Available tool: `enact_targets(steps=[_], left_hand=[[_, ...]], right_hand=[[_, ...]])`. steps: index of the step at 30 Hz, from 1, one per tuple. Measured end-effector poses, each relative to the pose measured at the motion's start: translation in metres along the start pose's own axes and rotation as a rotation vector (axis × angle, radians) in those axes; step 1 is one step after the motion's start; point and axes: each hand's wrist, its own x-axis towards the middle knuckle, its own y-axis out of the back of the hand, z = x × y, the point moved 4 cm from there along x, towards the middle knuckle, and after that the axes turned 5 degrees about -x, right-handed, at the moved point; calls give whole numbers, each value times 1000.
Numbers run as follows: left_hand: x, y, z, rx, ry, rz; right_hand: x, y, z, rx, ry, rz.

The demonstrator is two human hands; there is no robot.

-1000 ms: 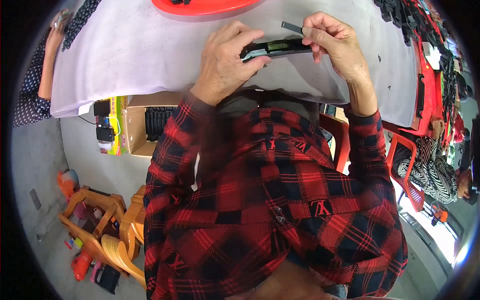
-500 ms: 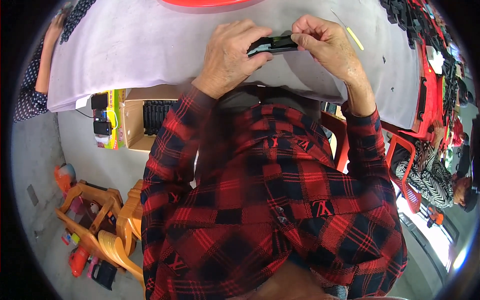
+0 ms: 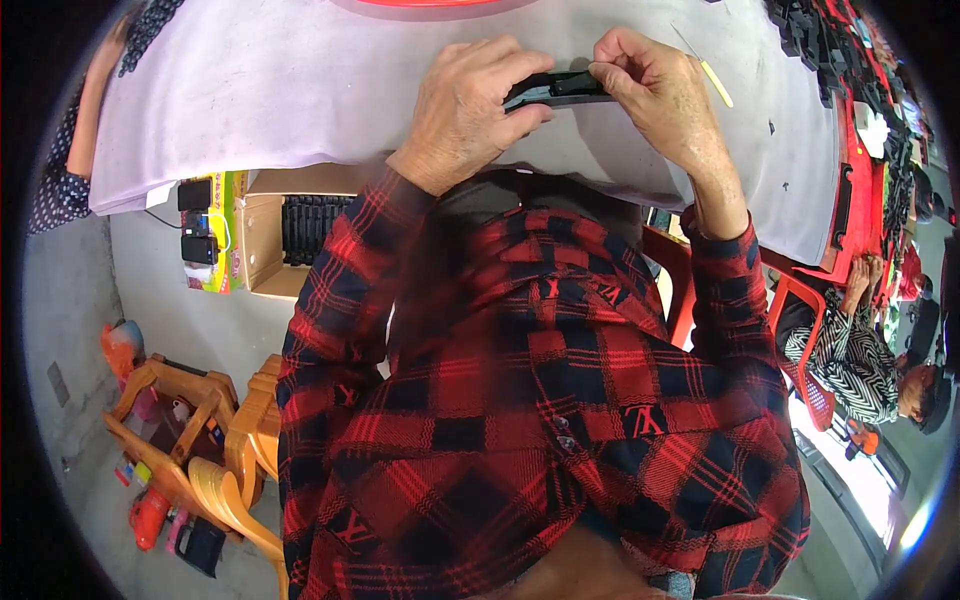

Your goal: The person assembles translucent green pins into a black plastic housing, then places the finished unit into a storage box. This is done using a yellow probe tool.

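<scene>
Both of my hands hold one long black plastic part just above the grey-covered table. My left hand wraps its left end, fingers curled over the top. My right hand pinches the right end between thumb and fingertips. A thin yellow-handled tool lies on the cloth just right of my right hand. My red and black checked sleeves fill the lower view.
A cardboard box of black parts stands on the floor under the table's left side. Orange plastic chairs are stacked at lower left. Red trays with black parts line the right. One person sits at right, another's arm at far left.
The black part and both hands have shifted slightly right and up in the view. My right hand no longer holds the thin tool, which now lies on the cloth.
</scene>
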Motion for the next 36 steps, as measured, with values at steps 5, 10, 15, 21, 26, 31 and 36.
enact_targets(steps=[5,10,15,21,26,31,36], left_hand=[[-1,2,0,-3,40,-22],[1,1,1,-29,13,2],[1,1,1,-35,18,11],[0,3,2,-172,82,32],[0,5,12,8,-30,-24],[-2,-2,10,83,-81,-13],[-2,-6,12,120,-94,-13]], right_hand=[[-7,-2,-3,62,-41,80],[-10,-2,3,146,-95,69],[-14,-7,-3,75,-144,185],[-20,-11,-11,-23,-191,285],[-21,-15,-11,-43,-192,319],[-21,-14,-11,-29,-163,357],[-21,-14,-9,-42,-160,298]])
